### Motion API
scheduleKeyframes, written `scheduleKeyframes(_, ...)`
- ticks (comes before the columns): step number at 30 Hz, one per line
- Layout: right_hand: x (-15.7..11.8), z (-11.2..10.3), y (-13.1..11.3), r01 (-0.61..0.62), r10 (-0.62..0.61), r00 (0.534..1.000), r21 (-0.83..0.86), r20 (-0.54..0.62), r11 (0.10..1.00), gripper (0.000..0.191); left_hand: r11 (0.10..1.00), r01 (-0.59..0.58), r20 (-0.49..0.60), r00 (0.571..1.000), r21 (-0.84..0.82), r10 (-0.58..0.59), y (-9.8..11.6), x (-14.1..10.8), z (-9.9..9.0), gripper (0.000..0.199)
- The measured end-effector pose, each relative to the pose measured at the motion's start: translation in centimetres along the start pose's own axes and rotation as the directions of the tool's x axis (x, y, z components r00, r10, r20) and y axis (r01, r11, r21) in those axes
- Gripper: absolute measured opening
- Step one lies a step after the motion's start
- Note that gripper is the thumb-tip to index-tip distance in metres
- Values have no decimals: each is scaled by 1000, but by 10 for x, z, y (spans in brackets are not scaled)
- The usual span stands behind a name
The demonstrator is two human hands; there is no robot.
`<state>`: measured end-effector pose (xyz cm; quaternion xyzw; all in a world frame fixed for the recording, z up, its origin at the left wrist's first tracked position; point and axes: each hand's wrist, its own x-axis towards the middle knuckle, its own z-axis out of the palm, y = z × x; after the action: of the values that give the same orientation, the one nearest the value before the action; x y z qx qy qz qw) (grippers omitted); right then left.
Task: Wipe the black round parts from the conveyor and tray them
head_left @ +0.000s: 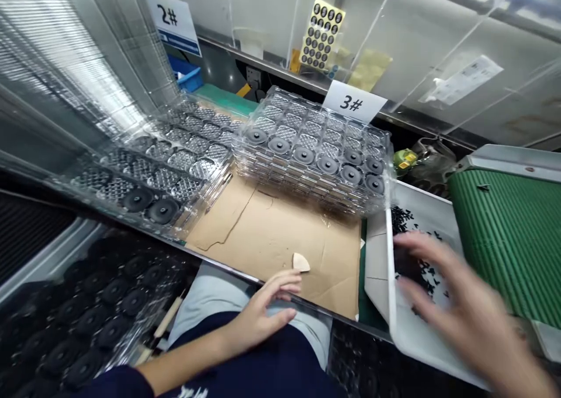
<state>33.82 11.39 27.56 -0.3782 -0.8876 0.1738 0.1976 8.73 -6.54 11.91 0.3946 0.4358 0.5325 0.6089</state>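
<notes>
My left hand hovers at the front edge of the cardboard sheet, palm down with thumb and fingers apart, holding nothing. Just beyond its fingertips lies a small cream wedge-shaped piece. My right hand, smeared by motion, is over the white bin on the right. Between its thumb and fingers shows a dark, blurred piece that looks like a black disc. Small black forked parts lie scattered in the bin below.
Stacked clear trays with black discs in their front row stand behind the cardboard. An open clear tray at left holds two discs in front. A green ribbed conveyor runs at right. More filled trays sit low left.
</notes>
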Motion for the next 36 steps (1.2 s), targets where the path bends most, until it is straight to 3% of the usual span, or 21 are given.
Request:
scheduleKeyframes(2, -16, 75, -26, 3, -69, 967, 258, 247, 966, 57, 989, -40, -92, 994, 140, 54, -3, -2, 1, 60)
scheduleKeyframes(4, -36, 139, -49, -181, 47, 963, 508, 266, 842, 54, 978, -61, -84, 993, 201, 79, -5, -4, 1, 69)
scheduleKeyframes(6, -53, 184, -68, -343, 216, 939, 704, 267, 622, 52, 972, -62, -48, 996, 225, 74, -5, -7, -4, 67)
scheduleKeyframes(9, -59, 216, -91, -464, 441, 847, 816, 296, 344, 56, 970, -25, -84, 995, 241, 46, -3, -11, -15, 55)
scheduleKeyframes(12, -48, 223, -106, -476, 504, 805, 848, 313, 234, 58, 973, -16, -147, 988, 229, 51, 0, -15, -24, 49)
scheduleKeyframes(14, -40, 224, -113, -458, 491, 818, 857, 300, 237, 58, 976, -35, -176, 982, 217, 75, 0, -18, -27, 49)
scheduleKeyframes(17, -34, 226, -124, -449, 453, 846, 835, 281, 318, 57, 992, -47, -227, 971, 118, 73, -2, -22, -31, 52)
scheduleKeyframes(21, -31, 224, -130, -441, 380, 880, 792, 287, 423, 55, 963, -23, -273, 960, -268, -53, 0, -26, -44, 60)
scheduleKeyframes(23, -30, 221, -118, -438, 400, 880, 762, 256, 477, 48, 871, 15, -236, 960, -491, -149, 6, -25, -53, 67)
scheduleKeyframes(25, -29, 219, -93, -483, 474, 856, 648, 207, 589, 45, 761, 57, -174, 960, -647, -220, 14, -25, -60, 67)
scheduleKeyframes(27, -31, 222, -61, -571, 566, 811, 407, 148, 712, 48, 689, 73, -138, 959, -721, -246, 21, -24, -63, 62)
scheduleKeyframes(30, -36, 239, -21, -633, 629, 774, 114, 76, 766, 52, 665, 65, -141, 958, -744, -250, 28, -22, -60, 59)
scheduleKeyframes(33, -42, 265, -11, -607, 605, 794, 129, 57, 785, 49, 662, 70, -134, 958, -746, -252, 29, -20, -52, 59)
scheduleKeyframes(36, -47, 284, -26, -540, 537, 840, 209, 77, 815, 41, 667, 93, -108, 962, -739, -253, 28, -20, -46, 60)
